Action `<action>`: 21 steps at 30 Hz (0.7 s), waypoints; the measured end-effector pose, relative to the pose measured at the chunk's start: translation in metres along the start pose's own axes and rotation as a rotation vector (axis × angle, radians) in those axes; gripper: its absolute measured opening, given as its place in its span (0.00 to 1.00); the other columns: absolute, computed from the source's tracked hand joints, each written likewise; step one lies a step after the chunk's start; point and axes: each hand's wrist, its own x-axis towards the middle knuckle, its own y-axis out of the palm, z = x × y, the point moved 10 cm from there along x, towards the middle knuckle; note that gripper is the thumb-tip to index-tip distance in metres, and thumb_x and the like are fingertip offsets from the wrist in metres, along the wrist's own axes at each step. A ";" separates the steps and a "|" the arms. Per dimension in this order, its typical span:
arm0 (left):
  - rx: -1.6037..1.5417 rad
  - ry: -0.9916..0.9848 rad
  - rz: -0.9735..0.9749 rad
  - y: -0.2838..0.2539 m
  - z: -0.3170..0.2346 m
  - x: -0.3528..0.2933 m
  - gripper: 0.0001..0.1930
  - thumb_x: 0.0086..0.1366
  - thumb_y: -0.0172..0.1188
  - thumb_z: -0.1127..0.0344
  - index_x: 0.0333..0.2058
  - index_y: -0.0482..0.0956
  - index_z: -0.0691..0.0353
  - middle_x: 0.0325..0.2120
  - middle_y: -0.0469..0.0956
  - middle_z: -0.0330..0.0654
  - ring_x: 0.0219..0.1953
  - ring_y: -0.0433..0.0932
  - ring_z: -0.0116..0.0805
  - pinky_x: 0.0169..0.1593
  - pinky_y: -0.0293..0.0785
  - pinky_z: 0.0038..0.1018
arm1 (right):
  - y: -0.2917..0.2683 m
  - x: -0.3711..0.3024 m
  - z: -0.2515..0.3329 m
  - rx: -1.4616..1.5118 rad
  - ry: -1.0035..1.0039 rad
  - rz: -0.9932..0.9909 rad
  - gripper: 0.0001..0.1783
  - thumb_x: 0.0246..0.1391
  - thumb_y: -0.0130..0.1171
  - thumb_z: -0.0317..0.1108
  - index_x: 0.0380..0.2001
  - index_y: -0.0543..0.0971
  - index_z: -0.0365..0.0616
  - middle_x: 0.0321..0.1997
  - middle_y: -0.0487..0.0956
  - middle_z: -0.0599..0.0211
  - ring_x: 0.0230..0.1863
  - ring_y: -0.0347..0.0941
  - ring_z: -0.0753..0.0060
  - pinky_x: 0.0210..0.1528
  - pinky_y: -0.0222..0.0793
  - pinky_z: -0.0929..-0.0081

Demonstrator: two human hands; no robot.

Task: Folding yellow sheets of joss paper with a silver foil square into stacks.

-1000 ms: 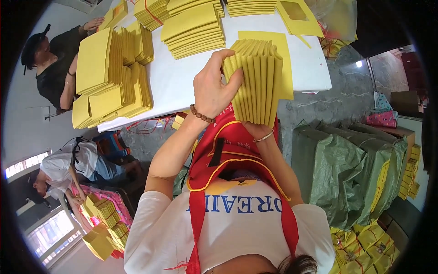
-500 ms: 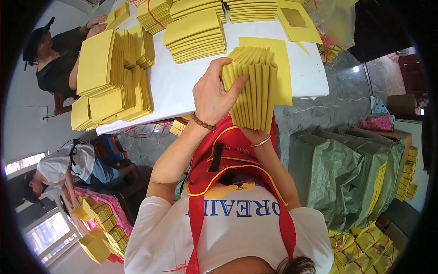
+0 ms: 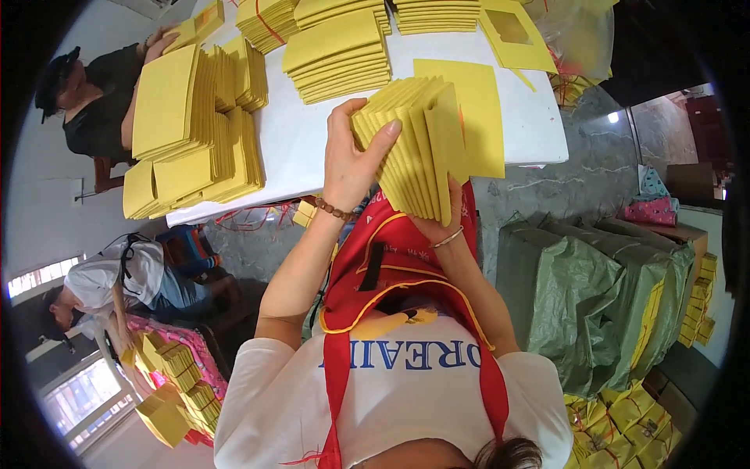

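Between my hands is a thick stack of folded yellow paper pieces (image 3: 414,148), tilted up above the table's near edge. My left hand (image 3: 351,152) grips its left side, the thumb lying across the folded edges and the fingers behind. From below, my right hand (image 3: 439,223) holds the stack's lower right end; most of its fingers are hidden behind the paper. A flat yellow sheet (image 3: 480,117) lies on the white table (image 3: 293,148) just beyond the stack. More folded yellow stacks (image 3: 336,55) stand behind it, and others (image 3: 172,109) are piled at the left.
A yellow piece with a cut-out window (image 3: 519,35) lies at the far right corner. Large green wrapped bales (image 3: 558,293) stand at my right, with tied yellow bundles (image 3: 625,422) below them. One person (image 3: 101,86) sits across at the left; another (image 3: 117,270) handles yellow bundles.
The stack has turned and shifted slightly left in my hands, so its right outer face shows more. My left hand moved a little left with it.
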 end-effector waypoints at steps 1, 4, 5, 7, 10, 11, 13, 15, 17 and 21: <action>-0.016 -0.020 0.018 0.001 0.002 0.001 0.32 0.55 0.61 0.53 0.49 0.60 0.68 0.42 0.65 0.51 0.46 0.66 0.37 0.49 0.64 0.30 | 0.002 0.000 0.000 -0.007 0.003 0.012 0.26 0.53 0.49 0.48 0.53 0.67 0.47 0.53 0.71 0.65 0.53 0.68 0.66 0.54 0.64 0.63; -0.203 -0.155 0.001 -0.009 0.005 -0.010 0.28 0.59 0.55 0.51 0.51 0.61 0.64 0.45 0.64 0.49 0.46 0.66 0.34 0.48 0.65 0.30 | 0.004 -0.008 0.001 -0.110 -0.001 -0.032 0.25 0.53 0.51 0.44 0.53 0.66 0.45 0.52 0.71 0.64 0.51 0.69 0.67 0.51 0.68 0.66; -0.204 -0.155 0.001 -0.018 0.012 -0.011 0.28 0.59 0.55 0.51 0.51 0.61 0.64 0.45 0.64 0.49 0.46 0.66 0.34 0.48 0.65 0.30 | 0.004 -0.012 0.005 -0.209 -0.020 -0.089 0.26 0.52 0.53 0.41 0.52 0.65 0.44 0.51 0.71 0.63 0.50 0.69 0.67 0.49 0.69 0.68; -0.387 -0.305 0.069 -0.040 0.052 -0.018 0.27 0.63 0.48 0.49 0.54 0.59 0.59 0.50 0.63 0.47 0.48 0.66 0.32 0.50 0.64 0.30 | 0.017 -0.014 0.007 -0.316 0.013 -0.122 0.26 0.50 0.54 0.38 0.53 0.64 0.43 0.49 0.71 0.64 0.49 0.70 0.68 0.48 0.70 0.69; -0.644 -0.321 0.281 -0.048 0.061 -0.038 0.34 0.63 0.41 0.41 0.61 0.48 0.56 0.57 0.57 0.45 0.59 0.58 0.36 0.59 0.55 0.35 | 0.030 -0.005 0.010 -0.591 0.076 -0.137 0.28 0.47 0.57 0.32 0.52 0.63 0.42 0.47 0.72 0.64 0.47 0.70 0.70 0.46 0.70 0.71; -0.645 -0.314 0.281 -0.052 0.061 -0.045 0.34 0.63 0.41 0.41 0.61 0.48 0.56 0.57 0.57 0.45 0.59 0.58 0.36 0.59 0.55 0.35 | 0.034 0.002 0.010 -0.760 0.104 -0.115 0.29 0.45 0.59 0.30 0.52 0.63 0.42 0.45 0.72 0.65 0.45 0.70 0.71 0.46 0.69 0.72; -0.537 -0.276 0.325 -0.057 0.060 -0.054 0.38 0.62 0.40 0.37 0.63 0.43 0.54 0.60 0.52 0.45 0.62 0.52 0.38 0.62 0.50 0.35 | 0.032 0.016 0.008 -0.858 0.127 -0.106 0.32 0.42 0.61 0.29 0.53 0.62 0.41 0.45 0.71 0.65 0.45 0.70 0.71 0.46 0.69 0.72; -0.586 -0.314 0.324 -0.063 0.064 -0.056 0.39 0.62 0.46 0.44 0.63 0.38 0.53 0.61 0.49 0.44 0.63 0.49 0.38 0.62 0.48 0.35 | 0.034 0.028 0.005 -0.960 0.144 -0.091 0.36 0.40 0.63 0.28 0.53 0.60 0.40 0.46 0.71 0.64 0.45 0.69 0.72 0.47 0.68 0.73; -0.438 -0.381 0.226 -0.073 0.078 -0.055 0.40 0.60 0.55 0.56 0.63 0.40 0.53 0.61 0.50 0.44 0.62 0.50 0.37 0.61 0.51 0.35 | 0.047 0.036 0.000 -1.090 0.123 -0.014 0.40 0.35 0.67 0.29 0.53 0.59 0.38 0.46 0.69 0.63 0.46 0.68 0.70 0.48 0.67 0.72; -0.625 -0.481 0.058 -0.068 0.087 -0.052 0.38 0.54 0.60 0.67 0.61 0.48 0.57 0.56 0.57 0.46 0.57 0.60 0.37 0.57 0.60 0.31 | 0.052 0.037 0.005 -1.147 0.032 -0.050 0.40 0.34 0.68 0.30 0.51 0.58 0.37 0.46 0.68 0.62 0.47 0.67 0.70 0.48 0.67 0.71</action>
